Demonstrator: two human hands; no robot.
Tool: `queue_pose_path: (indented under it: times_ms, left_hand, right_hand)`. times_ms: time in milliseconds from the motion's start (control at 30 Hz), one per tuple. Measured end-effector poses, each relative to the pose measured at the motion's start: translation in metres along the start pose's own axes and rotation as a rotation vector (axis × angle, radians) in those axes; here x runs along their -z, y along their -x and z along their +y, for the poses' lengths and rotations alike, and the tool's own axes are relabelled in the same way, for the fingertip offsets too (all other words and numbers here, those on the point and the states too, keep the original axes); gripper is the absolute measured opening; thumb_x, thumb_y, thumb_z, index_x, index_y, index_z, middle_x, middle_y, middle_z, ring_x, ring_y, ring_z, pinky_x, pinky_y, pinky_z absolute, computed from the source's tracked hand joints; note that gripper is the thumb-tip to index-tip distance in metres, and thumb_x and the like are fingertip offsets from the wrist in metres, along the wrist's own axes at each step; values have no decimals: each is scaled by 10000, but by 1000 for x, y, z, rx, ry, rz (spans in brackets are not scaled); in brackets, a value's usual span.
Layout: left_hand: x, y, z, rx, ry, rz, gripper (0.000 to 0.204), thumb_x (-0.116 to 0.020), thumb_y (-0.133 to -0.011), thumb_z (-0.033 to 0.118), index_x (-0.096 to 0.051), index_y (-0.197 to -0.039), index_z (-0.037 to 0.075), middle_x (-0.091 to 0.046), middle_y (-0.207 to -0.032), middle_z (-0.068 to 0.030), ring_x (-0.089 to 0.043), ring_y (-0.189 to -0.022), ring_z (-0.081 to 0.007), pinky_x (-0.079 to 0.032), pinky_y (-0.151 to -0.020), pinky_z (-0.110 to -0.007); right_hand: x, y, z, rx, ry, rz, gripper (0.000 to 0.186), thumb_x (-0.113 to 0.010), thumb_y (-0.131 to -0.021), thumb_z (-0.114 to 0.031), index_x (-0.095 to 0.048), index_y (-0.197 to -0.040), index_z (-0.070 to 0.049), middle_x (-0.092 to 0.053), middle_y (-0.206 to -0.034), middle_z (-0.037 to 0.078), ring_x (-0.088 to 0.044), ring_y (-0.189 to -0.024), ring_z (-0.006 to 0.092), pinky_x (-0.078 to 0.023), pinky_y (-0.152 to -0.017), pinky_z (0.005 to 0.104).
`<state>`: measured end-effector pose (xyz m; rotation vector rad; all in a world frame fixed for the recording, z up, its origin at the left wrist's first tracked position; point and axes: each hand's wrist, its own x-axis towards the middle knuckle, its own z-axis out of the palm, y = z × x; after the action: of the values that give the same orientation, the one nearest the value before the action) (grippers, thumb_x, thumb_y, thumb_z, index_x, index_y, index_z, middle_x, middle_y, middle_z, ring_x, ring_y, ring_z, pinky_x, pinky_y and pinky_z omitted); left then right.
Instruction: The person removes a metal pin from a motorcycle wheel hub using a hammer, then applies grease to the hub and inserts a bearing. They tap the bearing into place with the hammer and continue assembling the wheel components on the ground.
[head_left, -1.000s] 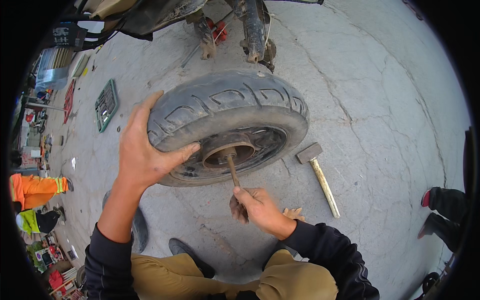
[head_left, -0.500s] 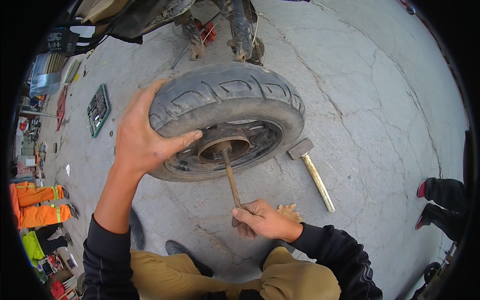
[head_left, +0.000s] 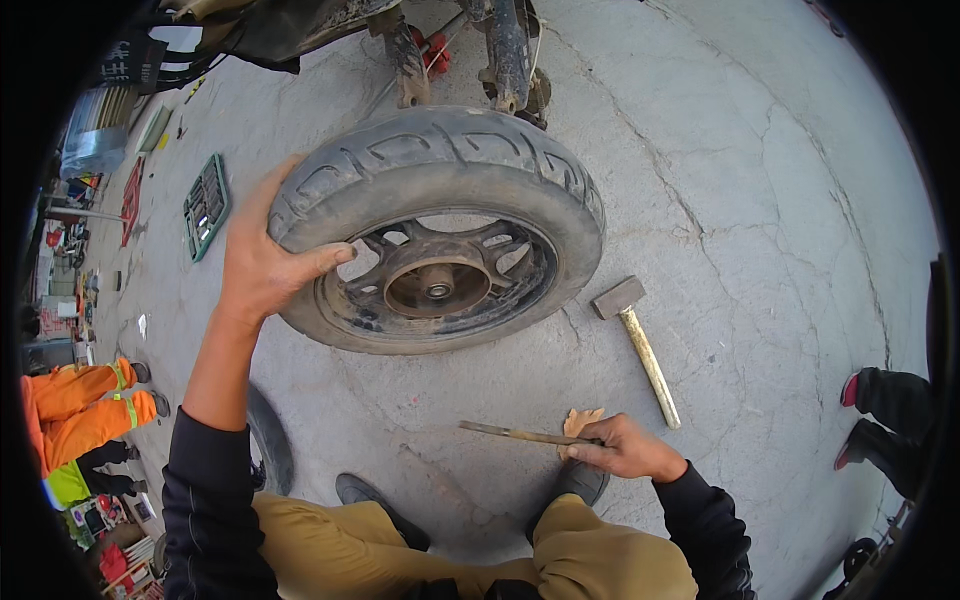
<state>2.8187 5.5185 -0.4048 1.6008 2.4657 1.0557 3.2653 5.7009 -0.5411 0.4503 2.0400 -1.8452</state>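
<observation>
A worn black wheel with its tyre stands tilted on the grey concrete, its spoked rim facing me. My left hand grips the tyre's left side, thumb over the sidewall, the other fingers partly hidden behind the tread. In the hub the round centre hole shows, with nothing in it. My right hand is closed round one end of a thin rusty metal rod. The rod points left, level and apart from the wheel. A dry brown leaf lies just behind that hand.
A hammer with a pale handle lies right of the wheel. Beyond it rise a motorbike's fork legs. At left are a green socket case and another tyre. People stand at both sides, one in orange trousers.
The rod has come out of the hub; my right hand has carried it to the right and turned it level. The wheel has tipped back, showing more of its rim, with my left hand still on it.
</observation>
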Motion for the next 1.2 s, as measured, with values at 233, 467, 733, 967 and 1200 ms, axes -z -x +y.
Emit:
queue_pose_path:
  times_ms: [233, 467, 733, 967, 1200]
  left_hand:
    - [50, 52, -63, -450, -128, -129, 1022, -853, -790, 528, -461, -1523, -66, -609, -1429, -262, -619, -1312, -341, -469, -1110, -418]
    - [136, 173, 17, 930, 686, -125, 909, -635, -881, 229, -253, -1675, 3, -404, -1653, -243, -443, -1508, -329, -315, -1249, -421]
    - [85, 244, 14, 1066, 152, -6, 983, -790, -954, 293, -194, -1648, -66, -430, -1595, -212, -425, -1460, -289, -319, -1227, -405]
    - [77, 224, -17, 1133, 248, 112, 905, -751, -992, 285, -228, -1649, -53, -495, -1546, -213, -508, -1391, -288, -408, -1172, -395]
    - [74, 217, -27, 1170, 280, 69, 946, -760, -986, 308, -200, -1654, -59, -486, -1551, -232, -523, -1381, -290, -420, -1164, -392]
  right_hand:
    - [60, 69, 0, -341, 150, 507, 388, -708, -1035, -298, -726, -876, 55, -646, -629, 84, -570, -562, 125, -474, -540, 324]
    - [58, 2, -26, 97, 267, 704, 215, -757, -977, -136, -697, -1005, 69, -652, -720, 118, -582, -623, 167, -457, -582, 318]
    - [10, -92, -65, 565, 264, 515, 181, -803, -894, -65, -712, -1018, 30, -659, -758, 128, -623, -601, 217, -480, -555, 325]
    - [-22, -118, -79, 731, 230, 349, 190, -816, -883, -96, -655, -942, -15, -622, -694, 91, -592, -506, 244, -458, -477, 347]
    - [-23, -125, -87, 738, 267, 303, 159, -782, -901, -101, -652, -947, -21, -623, -685, 102, -586, -505, 251, -446, -484, 363]
